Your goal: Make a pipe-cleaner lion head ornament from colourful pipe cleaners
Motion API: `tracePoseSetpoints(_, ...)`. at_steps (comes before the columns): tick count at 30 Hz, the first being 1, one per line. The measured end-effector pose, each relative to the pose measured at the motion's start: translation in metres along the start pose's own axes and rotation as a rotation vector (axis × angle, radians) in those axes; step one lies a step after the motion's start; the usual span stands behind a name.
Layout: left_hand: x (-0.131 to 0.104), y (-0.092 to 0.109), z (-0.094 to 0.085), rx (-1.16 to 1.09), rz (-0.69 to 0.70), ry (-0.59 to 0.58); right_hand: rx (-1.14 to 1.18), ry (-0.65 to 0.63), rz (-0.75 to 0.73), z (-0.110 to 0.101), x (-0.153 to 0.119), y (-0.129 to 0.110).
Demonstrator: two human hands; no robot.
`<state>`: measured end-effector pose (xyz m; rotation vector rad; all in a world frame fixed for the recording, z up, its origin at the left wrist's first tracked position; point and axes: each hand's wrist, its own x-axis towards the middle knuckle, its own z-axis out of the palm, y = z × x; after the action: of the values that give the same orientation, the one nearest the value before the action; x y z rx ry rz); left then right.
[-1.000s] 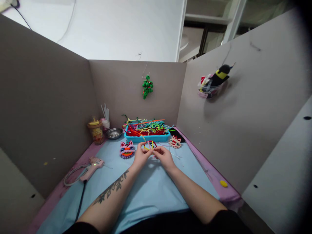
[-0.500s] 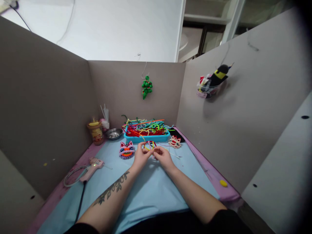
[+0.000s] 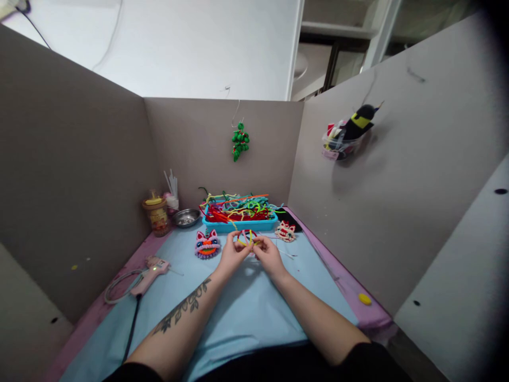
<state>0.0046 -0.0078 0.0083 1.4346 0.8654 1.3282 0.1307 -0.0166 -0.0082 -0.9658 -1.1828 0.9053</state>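
Between my fingertips is a small round frame of bent pipe cleaners in red, yellow and pink. My left hand pinches its left side, and my right hand pinches it from the right. Their thumbs and fingertips nearly meet at its near edge. Left of my left hand lies a purple, pink and orange pipe-cleaner animal head. A cream and red one rests beyond my right hand. Behind the frame stands a blue tray heaped with coloured pipe cleaners.
A pink glue gun with its cable lies at the left. A metal bowl, a lidded cup and white glue sticks stand at the back left. Grey panels enclose three sides. A yellow disc sits at the right edge.
My right hand's fingers have shifted slightly up along the frame, and the frame has turned a little in my grip. Elsewhere the table looks the same.
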Motion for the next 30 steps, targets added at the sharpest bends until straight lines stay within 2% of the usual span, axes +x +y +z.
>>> tracePoseSetpoints(9, -0.001, -0.001, -0.002, 0.015, 0.002, 0.024, -0.063, -0.036, -0.073, -0.002, -0.003, -0.003)
tracePoseSetpoints(21, -0.003, 0.003, -0.002, 0.002, -0.03, 0.0, -0.137, -0.036, -0.157, -0.002, -0.006, -0.005)
tracePoseSetpoints(26, -0.005, 0.006, -0.001, 0.011, -0.008, -0.011, -0.246, -0.029, -0.203, -0.004, -0.005, 0.0)
tracePoseSetpoints(30, -0.005, 0.006, -0.001, 0.004, -0.005, -0.014, -0.293, -0.005, -0.186, -0.005, -0.004, 0.007)
